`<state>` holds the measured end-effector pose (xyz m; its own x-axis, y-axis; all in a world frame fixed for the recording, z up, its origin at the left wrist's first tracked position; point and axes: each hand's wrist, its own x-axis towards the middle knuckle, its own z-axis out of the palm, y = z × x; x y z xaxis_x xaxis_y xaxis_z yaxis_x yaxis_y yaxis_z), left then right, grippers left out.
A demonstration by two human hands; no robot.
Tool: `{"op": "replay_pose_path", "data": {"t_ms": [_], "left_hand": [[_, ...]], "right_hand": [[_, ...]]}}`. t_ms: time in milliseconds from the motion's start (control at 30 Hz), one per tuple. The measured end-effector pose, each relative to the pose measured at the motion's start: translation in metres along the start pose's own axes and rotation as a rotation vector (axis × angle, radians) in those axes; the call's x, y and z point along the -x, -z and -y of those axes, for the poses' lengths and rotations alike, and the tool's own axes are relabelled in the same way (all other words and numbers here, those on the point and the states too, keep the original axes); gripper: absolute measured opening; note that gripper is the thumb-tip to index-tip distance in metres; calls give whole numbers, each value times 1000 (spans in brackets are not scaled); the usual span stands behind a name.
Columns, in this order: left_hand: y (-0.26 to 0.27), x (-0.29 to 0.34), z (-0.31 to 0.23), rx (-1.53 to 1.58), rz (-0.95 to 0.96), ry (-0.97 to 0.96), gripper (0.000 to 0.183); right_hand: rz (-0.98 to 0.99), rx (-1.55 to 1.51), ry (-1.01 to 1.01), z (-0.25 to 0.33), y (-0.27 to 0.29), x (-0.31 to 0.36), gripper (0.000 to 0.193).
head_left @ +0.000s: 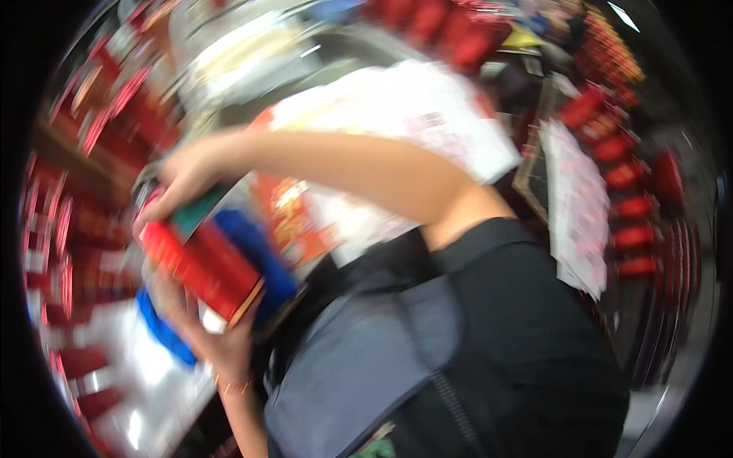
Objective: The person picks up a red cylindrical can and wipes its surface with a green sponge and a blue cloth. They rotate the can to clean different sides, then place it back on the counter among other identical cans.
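Observation:
A glossy red rectangular box or pack (210, 267), with a tan edge at its near end, is held at the left, smeared by motion. My left hand (198, 324), with a thin bracelet at the wrist, wraps round it from below and grips it. My right arm reaches across from the right, and my right hand (191, 179) curls over the far end of the pack, fingers bent against it. Something dark green (200, 210) shows beneath the right hand. Bright blue material (271, 267) lies behind and beside the pack.
Red packages (99, 221) stand in rows along the left. Large white and red printed sheets (382, 95) lie beyond my right arm, with a pink-patterned white sheet (576, 206) farther right. Red bundles (630, 202) line the right side. A clear plastic-like surface (145, 374) is at lower left.

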<state>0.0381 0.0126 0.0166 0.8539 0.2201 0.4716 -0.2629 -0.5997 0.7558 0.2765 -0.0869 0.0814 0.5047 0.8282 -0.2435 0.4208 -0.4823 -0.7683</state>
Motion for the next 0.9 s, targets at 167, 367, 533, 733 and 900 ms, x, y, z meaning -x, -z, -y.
{"op": "replay_pose_path", "data": {"t_ms": [167,367,533,733,900], "left_hand": [[5,11,37,333,-24,56,133],[-17,28,-3,1035,9,286,129],[-32,26,-48,1154,481,106,126],[-42,12,-82,1176,877,-69,122],[-39,6,-86,1018,1086,37,101]], "right_hand": [[189,-195,-159,-12,24,-3,68],[28,-411,35,20,10,90,52],[-401,-420,244,45,1,233,43],[-1011,8,-38,113,-44,410,25],[-1578,516,-480,160,-79,527,21]]}}
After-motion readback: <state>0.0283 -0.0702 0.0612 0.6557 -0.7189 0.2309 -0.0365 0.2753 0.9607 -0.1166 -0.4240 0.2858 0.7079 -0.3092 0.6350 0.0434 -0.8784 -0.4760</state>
